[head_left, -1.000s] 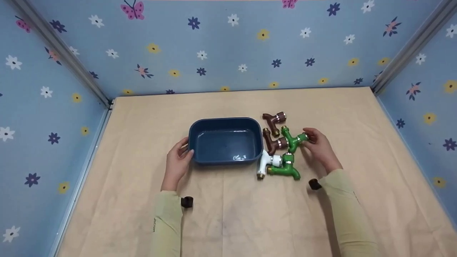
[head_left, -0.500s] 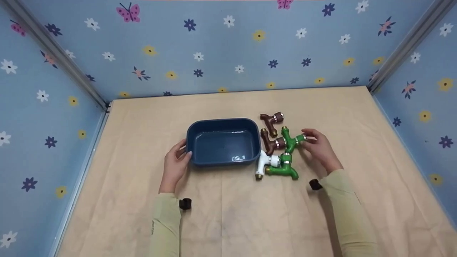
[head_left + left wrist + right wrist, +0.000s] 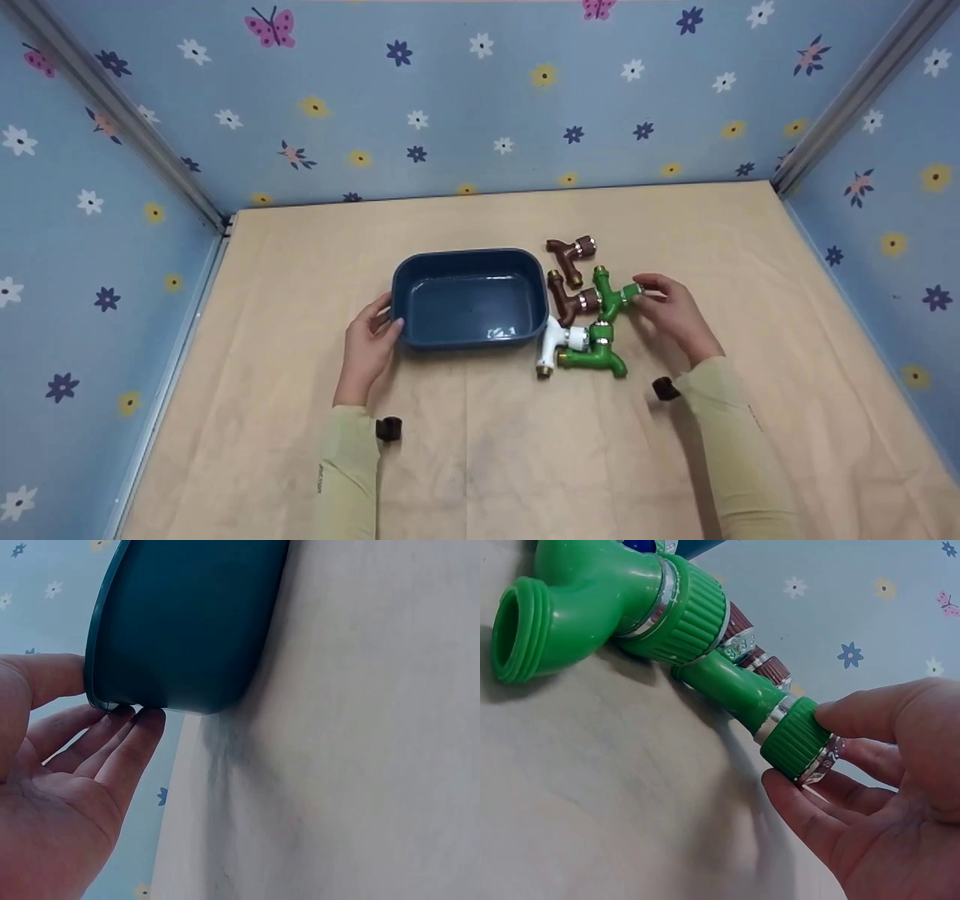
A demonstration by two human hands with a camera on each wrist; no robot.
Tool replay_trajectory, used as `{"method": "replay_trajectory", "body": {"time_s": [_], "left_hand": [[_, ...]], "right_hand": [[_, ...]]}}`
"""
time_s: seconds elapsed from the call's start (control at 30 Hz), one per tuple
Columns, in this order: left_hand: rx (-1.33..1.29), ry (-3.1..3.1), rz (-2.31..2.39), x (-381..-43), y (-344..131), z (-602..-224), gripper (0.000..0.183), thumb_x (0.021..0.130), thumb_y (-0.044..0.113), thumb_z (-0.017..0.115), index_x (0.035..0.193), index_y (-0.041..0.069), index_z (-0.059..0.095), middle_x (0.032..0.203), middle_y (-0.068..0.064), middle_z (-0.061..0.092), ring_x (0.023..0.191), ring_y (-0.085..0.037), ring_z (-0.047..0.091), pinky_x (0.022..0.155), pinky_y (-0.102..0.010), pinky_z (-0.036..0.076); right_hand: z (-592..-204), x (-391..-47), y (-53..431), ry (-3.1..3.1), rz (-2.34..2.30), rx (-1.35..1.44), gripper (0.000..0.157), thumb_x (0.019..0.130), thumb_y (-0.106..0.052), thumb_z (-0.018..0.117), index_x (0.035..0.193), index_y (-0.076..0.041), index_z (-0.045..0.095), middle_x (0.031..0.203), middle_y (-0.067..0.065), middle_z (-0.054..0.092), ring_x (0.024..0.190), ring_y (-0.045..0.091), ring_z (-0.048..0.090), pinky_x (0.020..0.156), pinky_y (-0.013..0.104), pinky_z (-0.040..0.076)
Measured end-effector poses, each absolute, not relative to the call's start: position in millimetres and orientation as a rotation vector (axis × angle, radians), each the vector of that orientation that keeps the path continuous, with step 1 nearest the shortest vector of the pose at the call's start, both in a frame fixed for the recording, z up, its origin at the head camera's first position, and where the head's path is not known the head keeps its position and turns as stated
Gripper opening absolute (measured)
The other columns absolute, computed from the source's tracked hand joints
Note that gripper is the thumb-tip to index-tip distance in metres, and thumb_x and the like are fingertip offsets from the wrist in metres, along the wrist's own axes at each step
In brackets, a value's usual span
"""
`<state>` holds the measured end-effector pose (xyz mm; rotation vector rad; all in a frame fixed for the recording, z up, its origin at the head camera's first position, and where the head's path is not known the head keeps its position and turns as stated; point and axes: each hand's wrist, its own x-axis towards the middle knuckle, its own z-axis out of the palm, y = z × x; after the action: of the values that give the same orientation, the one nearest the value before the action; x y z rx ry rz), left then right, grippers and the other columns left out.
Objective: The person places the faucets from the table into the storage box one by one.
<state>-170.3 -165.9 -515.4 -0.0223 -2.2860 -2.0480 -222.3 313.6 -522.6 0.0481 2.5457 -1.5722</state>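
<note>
My left hand [image 3: 369, 352] holds the left end of a dark blue plastic basin [image 3: 472, 300]. In the left wrist view its thumb lies at the rim and the fingertips [image 3: 154, 720] touch the outer wall. The basin's inside shows nothing in it. At the right, my right hand [image 3: 675, 315] pinches the ribbed knob of a green tap [image 3: 613, 300] between thumb and fingers. This tap lies against a brown tap [image 3: 576, 302], its brass end pointing away from me. Just nearer is a second green tap [image 3: 596, 358], beside a white tap [image 3: 553, 345].
Another brown tap [image 3: 574, 259] lies farthest back in the group. A beige cloth [image 3: 480, 442] covers the table. Blue flowered panels [image 3: 450, 97] with grey metal corner posts [image 3: 855, 97] enclose the back and sides.
The head view has shifted slightly. My right hand and the green tap in it have moved a little to the right. The left hand stays on the basin.
</note>
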Motion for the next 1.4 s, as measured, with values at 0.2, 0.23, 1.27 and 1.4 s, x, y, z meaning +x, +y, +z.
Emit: {"method": "replay_trajectory", "body": {"time_s": [0.2,0.23,1.27,1.4], "left_hand": [[-0.028,-2.288,-2.052,-167,-164,-511,0.049,0.091,-0.009,0.056,0.137,-0.013,0.04,0.138,-0.033,0.04,0.125,-0.046,0.042,0.106,-0.048,0.036],[-0.021,-2.289,-2.053,-168,-164,-515,0.049,0.091,-0.009,0.057,0.137,-0.013,0.04,0.138,-0.032,0.04,0.125,-0.045,0.043,0.106,-0.047,0.037],[0.014,-2.278,-2.043,-179,-170,-533,0.05,0.091,-0.005,0.06,0.139,-0.006,0.044,0.139,-0.024,0.044,0.125,-0.036,0.047,0.104,-0.036,0.04],[-0.014,-2.275,-2.074,-172,-167,-519,0.05,0.091,-0.008,0.058,0.138,-0.012,0.04,0.14,-0.03,0.041,0.126,-0.042,0.044,0.106,-0.042,0.038]], "right_hand": [[-522,-218,317,2.535,-1.559,0.061,0.042,0.094,-0.013,0.06,0.133,0.0,0.051,0.132,0.017,0.049,0.117,0.034,0.053,0.099,0.041,0.045],[-521,-217,317,2.532,-1.562,0.068,0.042,0.094,-0.013,0.061,0.133,0.0,0.051,0.131,0.017,0.049,0.116,0.033,0.053,0.097,0.04,0.046],[-472,-197,293,2.458,-1.878,-0.023,0.037,0.09,-0.013,0.069,0.124,-0.003,0.059,0.121,0.014,0.056,0.103,0.02,0.064,0.087,0.025,0.052],[-467,-193,279,2.412,-1.924,-0.071,0.038,0.089,-0.014,0.07,0.124,-0.003,0.06,0.121,0.014,0.055,0.103,0.021,0.063,0.087,0.026,0.052]]}}
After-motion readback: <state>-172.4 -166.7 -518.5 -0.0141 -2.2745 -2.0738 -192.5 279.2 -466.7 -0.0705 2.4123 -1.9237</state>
